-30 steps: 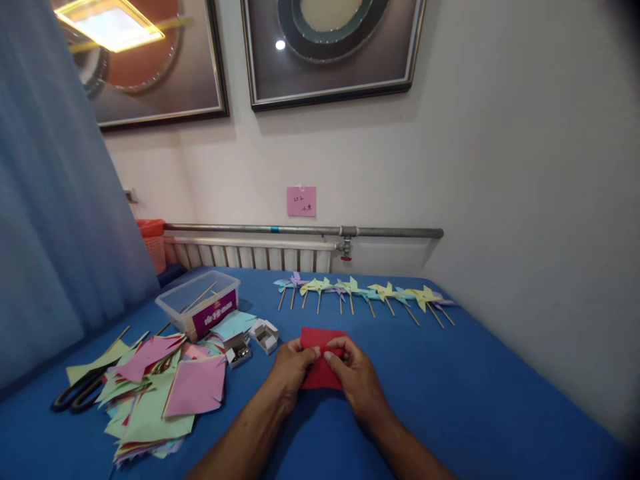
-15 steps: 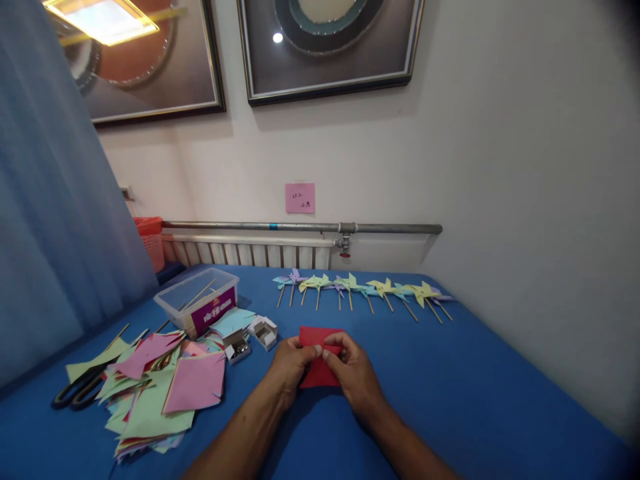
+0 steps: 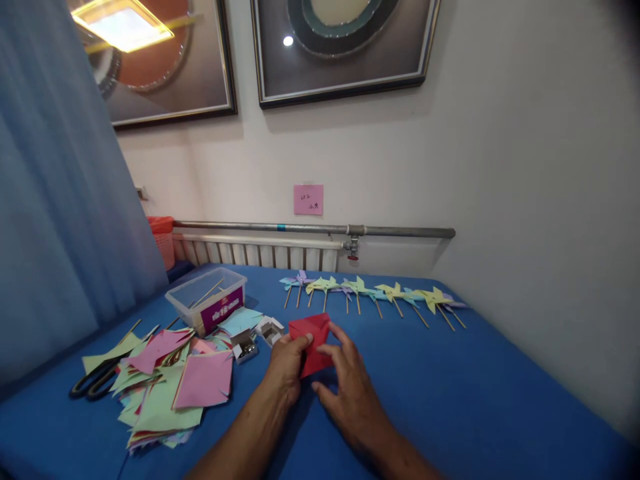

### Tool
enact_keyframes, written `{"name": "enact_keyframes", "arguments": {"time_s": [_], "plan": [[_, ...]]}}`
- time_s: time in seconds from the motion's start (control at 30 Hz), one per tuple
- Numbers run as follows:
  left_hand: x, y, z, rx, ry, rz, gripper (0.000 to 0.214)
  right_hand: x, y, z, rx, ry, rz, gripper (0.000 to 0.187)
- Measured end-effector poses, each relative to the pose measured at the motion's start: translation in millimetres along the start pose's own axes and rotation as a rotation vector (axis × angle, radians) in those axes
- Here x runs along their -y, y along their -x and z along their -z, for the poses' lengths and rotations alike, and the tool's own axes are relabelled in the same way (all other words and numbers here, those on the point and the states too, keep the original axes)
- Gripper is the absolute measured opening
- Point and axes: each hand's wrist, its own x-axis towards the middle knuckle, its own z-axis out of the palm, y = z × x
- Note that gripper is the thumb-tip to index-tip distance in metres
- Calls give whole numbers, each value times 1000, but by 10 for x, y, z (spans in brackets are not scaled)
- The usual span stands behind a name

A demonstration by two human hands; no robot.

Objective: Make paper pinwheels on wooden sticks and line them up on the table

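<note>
A red square of paper [image 3: 316, 360] is pinched in my left hand [image 3: 287, 363], with the thumb lying over its face. The sheet is tilted and its top edge shows creases or cuts. At its right edge is my right hand [image 3: 347, 387], fingers spread and thumb apart; its fingertips are at the paper, though whether they touch it I cannot tell. Two small white boxes, one holding shiny metal pins [image 3: 245, 348] and the other a white box [image 3: 271, 330] with its flap up, stand just left of my hands.
A pile of coloured paper squares [image 3: 203, 380] lies left, beside black-handled scissors [image 3: 95, 383]. Behind it stands a clear plastic tub [image 3: 207, 300] with thin sticks. Several paper pinwheels [image 3: 357, 287] on sticks line the back of the blue-covered table [image 3: 450, 400]. A curtain [image 3: 65, 200] hangs left.
My right hand has let go of the red paper's middle and opened, moving down and right. The paper has tilted in my left hand. The view has turned slightly left.
</note>
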Motion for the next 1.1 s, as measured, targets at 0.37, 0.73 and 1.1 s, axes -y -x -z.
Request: {"name": "enact_keyframes", "arguments": {"time_s": [0.37,0.73,1.1], "plan": [[65,12,2,30,-68,3,36,49,-34,84,-80,-8,11,15],[-45,-22,18,8,19,-16,29,-97,-186,141,-53,-602,-436,42],[22,-2,0,44,-35,19,36,-163,-204,-30,-88,-791,-541,48]]}}
